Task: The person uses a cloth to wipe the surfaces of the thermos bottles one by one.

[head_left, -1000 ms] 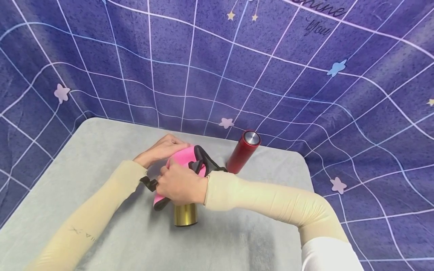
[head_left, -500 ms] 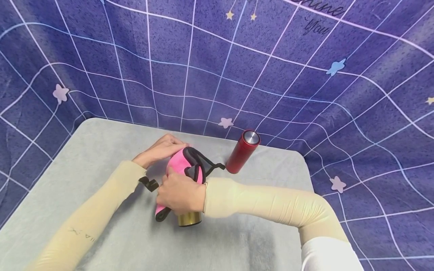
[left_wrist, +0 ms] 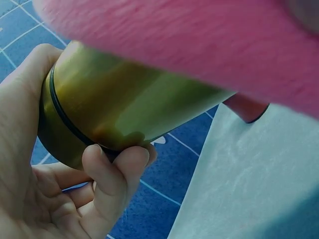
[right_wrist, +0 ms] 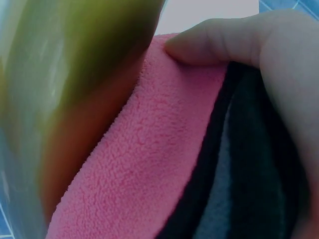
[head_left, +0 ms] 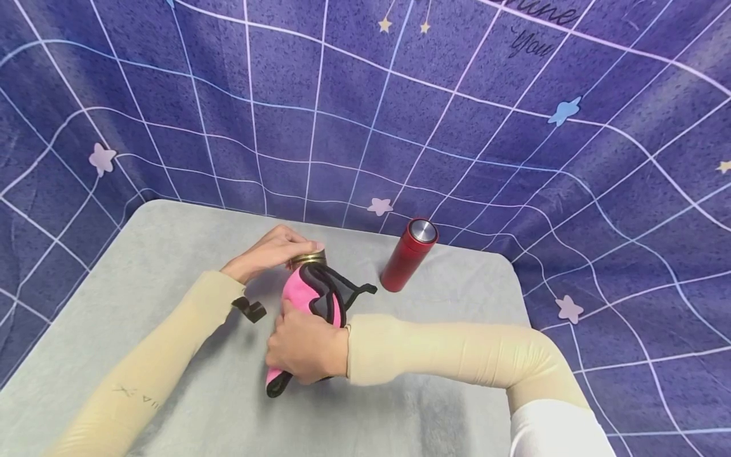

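Observation:
In the head view my left hand (head_left: 271, 251) holds the far end of a gold bottle (head_left: 308, 258). The left wrist view shows the thumb and fingers around the gold bottle (left_wrist: 129, 104) at the dark ring below its cap (left_wrist: 60, 142). My right hand (head_left: 305, 343) grips a pink fleecy cloth (head_left: 298, 292) with black edging and a grey part, draped over the bottle. Close up in the right wrist view, the thumb presses on the pink pile (right_wrist: 134, 134) beside the gold surface (right_wrist: 84, 64). The bottle's near end is hidden under cloth and hand.
A red bottle (head_left: 402, 263) with a silver top stands to the right of the cloth. All this is on a grey-covered table (head_left: 188, 254). A blue-purple gridded curtain (head_left: 285, 127) rises behind it. A black strap (head_left: 249, 310) sticks out by the left wrist.
My right hand and the cloth have slid toward me along the bottle. Its far end now shows, and its near gold end has become hidden. The left hand has barely moved.

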A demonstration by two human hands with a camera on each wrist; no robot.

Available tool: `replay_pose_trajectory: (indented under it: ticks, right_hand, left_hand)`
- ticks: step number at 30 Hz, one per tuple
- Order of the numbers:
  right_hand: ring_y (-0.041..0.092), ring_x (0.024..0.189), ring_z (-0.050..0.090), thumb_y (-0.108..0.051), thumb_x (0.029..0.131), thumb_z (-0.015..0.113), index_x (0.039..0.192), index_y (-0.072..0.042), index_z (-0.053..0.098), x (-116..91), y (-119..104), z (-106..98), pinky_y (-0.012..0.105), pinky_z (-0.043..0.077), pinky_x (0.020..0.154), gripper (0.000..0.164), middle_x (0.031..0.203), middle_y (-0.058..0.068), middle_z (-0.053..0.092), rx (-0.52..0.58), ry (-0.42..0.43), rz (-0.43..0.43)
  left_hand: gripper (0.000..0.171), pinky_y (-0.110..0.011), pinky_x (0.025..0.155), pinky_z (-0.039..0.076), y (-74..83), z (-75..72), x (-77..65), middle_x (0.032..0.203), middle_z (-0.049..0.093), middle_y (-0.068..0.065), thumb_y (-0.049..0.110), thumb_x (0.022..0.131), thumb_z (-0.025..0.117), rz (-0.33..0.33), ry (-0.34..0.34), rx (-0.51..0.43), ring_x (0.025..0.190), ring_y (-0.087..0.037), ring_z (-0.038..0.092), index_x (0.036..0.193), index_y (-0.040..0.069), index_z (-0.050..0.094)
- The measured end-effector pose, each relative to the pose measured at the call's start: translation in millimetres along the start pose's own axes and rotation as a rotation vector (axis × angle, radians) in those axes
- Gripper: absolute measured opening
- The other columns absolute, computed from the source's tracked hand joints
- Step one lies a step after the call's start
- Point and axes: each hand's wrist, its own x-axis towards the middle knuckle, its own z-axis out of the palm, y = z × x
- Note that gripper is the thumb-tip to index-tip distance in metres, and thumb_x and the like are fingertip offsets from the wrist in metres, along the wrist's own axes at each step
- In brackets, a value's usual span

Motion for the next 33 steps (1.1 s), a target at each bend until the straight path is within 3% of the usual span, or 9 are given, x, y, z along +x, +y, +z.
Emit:
replay_pose_trajectory:
  ticks: [14,21,33]
  right_hand:
    - [0.01,0.087,0.066,-0.053,0.089,0.073,0.097,-0.048,0.073,-7.1,-20.0,7.7,0.035,0.046,0.085,0.009,0.094,-0.019,0.075,-0.075,0.034,-0.025]
    - [0.009,0.083,0.063,-0.057,0.085,0.074,0.094,-0.05,0.072,-6.0,-26.2,13.3,0.034,0.043,0.078,0.011,0.092,-0.019,0.074,-0.115,0.039,-0.032]
    - [0.009,0.086,0.067,-0.054,0.087,0.072,0.094,-0.05,0.071,-12.2,-20.4,19.0,0.034,0.045,0.087,0.008,0.094,-0.02,0.075,-0.113,0.053,-0.048]
  left_hand:
    - [0.047,-0.025,0.054,0.042,-2.0,-3.5,-0.4,0.065,0.065,-0.001,0.055,0.095,0.077,-0.028,0.023,0.008,0.057,-0.012,0.051,0.077,0.011,0.079]
    - [0.047,-0.029,0.057,0.046,-5.7,-7.3,-0.4,0.064,0.063,-0.001,0.056,0.095,0.077,-0.034,0.049,0.017,0.059,-0.021,0.055,0.082,0.01,0.081]
    - [0.047,-0.029,0.06,0.049,-6.5,-12.3,-1.5,0.069,0.068,-0.002,0.054,0.095,0.078,-0.041,0.079,-0.01,0.06,-0.014,0.056,0.085,0.009,0.081]
